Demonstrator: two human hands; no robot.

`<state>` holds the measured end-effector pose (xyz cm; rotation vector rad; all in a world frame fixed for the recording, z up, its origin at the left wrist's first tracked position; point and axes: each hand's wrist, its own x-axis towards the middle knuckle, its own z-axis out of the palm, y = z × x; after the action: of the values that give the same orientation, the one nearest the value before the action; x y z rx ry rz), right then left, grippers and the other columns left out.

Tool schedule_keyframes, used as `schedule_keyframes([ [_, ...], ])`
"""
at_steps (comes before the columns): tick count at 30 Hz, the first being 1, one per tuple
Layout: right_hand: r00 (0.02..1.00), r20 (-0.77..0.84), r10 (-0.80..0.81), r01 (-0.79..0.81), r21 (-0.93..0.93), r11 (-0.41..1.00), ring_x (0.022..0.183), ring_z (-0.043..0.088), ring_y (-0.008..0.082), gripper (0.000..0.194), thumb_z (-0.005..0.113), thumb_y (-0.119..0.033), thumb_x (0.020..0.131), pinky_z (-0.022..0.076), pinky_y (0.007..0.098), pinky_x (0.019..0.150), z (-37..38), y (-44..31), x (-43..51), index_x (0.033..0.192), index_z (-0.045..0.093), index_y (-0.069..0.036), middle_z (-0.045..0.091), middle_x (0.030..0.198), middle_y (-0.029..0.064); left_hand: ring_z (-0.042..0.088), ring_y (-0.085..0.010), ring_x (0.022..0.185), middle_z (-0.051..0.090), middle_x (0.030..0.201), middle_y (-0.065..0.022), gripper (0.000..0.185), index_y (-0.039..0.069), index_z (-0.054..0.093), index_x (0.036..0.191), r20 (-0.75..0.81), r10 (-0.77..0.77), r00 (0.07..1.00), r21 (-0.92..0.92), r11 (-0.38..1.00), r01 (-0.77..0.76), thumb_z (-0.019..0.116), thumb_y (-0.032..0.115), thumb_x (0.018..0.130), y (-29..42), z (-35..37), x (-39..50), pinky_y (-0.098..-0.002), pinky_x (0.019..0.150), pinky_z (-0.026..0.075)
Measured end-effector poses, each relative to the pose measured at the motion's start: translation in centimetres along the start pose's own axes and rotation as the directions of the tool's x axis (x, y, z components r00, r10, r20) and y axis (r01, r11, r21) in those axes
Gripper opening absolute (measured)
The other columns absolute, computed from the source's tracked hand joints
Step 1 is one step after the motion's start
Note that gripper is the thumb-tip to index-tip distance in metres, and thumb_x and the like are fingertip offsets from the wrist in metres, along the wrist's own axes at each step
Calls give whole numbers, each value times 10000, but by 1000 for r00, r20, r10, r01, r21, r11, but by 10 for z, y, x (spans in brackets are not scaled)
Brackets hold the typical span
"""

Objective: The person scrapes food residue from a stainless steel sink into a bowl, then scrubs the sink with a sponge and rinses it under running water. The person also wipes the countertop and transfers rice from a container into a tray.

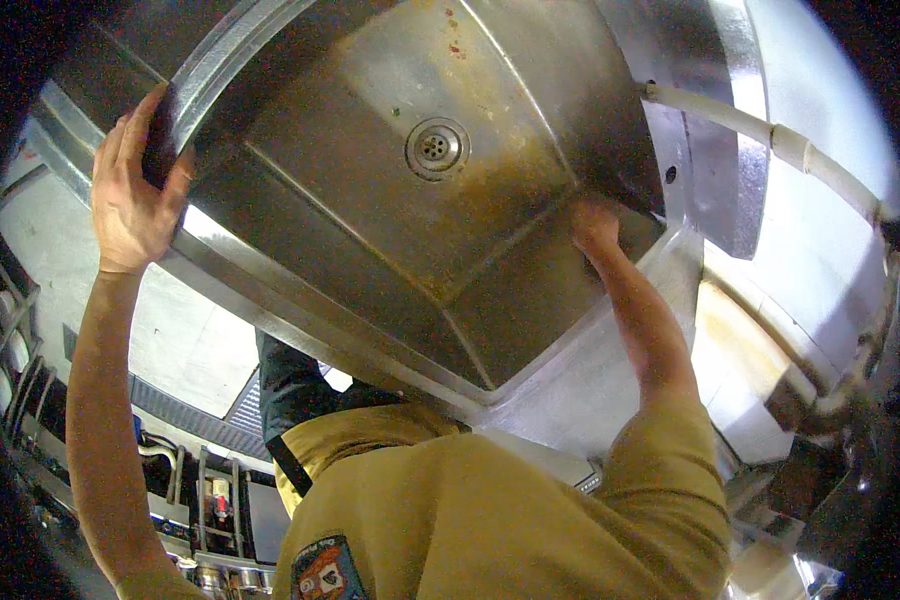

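A deep stainless steel sink basin (330, 150) fills the middle of the view, with a round drain strainer (435, 147) in its floor. Brownish stains and a few small red and green scraps lie on the basin floor. My left hand (131, 195) rests with spread fingers on the metal divider at the basin's left, near the front rim. Down inside the basin, at its right wall, is my right hand (596, 225), its fingers curled and blurred. Whether it holds anything cannot be told.
A pale pipe (709, 112) runs along the wall at the right. The basin's front rim (307, 330) passes close to my body. Part of another basin shows at upper left. Below left are a floor grate (187, 412) and metal racks (221, 502) holding several items.
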<state>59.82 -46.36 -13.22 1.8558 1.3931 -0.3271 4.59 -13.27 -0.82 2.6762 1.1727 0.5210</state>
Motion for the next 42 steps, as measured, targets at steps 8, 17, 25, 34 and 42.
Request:
schedule_keyframes([
  [8, 836, -26, 548, -494, 397, 773, 948, 626, 330, 371, 586, -320, 861, 518, 509, 723, 27, -80, 73, 1124, 487, -79, 592, 1020, 211, 553, -356, 1068, 581, 1165, -175, 578, 90, 502, 1306, 38, -78, 996, -122, 989, 82, 674, 192, 764, -2, -2, -4, -407, 957, 423],
  [17, 698, -101, 709, -266, 882, 388, 1034, 543, 409, 382, 550, -266, 912, 485, 490, 841, -32, -124, 48, 1195, 473, -21, 474, 1216, 218, 549, -357, 1030, 575, 1148, -173, 588, 66, 495, 1295, 58, -76, 995, -67, 995, 80, 674, 135, 739, 2, -7, 1, -405, 921, 430],
  [25, 444, -265, 856, -516, 705, 486, 727, 663, 351, 271, 524, -274, 908, 561, 446, 560, -12, -155, 144, 1064, 457, -63, 552, 1028, 158, 551, -349, 1020, 578, 1132, -167, 604, 69, 500, 1292, 83, -95, 992, -46, 994, 99, 672, 118, 715, 5, -5, 3, -395, 915, 430],
  [34, 706, -496, 506, 110, 782, 613, 956, 581, 388, 248, 553, -223, 884, 483, 492, 812, -149, -184, 199, 1043, 501, -39, 559, 1063, 211, 552, -347, 998, 579, 1105, -169, 612, 68, 504, 1290, 62, -80, 995, -69, 994, 85, 684, 143, 710, 9, -3, 4, -399, 894, 438],
  [42, 419, 195, 887, -216, 970, -112, 1016, 567, 341, 462, 574, -318, 866, 469, 450, 837, -52, -124, 46, 1217, 493, -28, 567, 1156, 173, 546, -356, 983, 572, 1101, -169, 634, 69, 492, 1296, 107, -120, 987, -69, 989, 128, 685, 141, 696, 11, -7, 6, -412, 892, 428],
])
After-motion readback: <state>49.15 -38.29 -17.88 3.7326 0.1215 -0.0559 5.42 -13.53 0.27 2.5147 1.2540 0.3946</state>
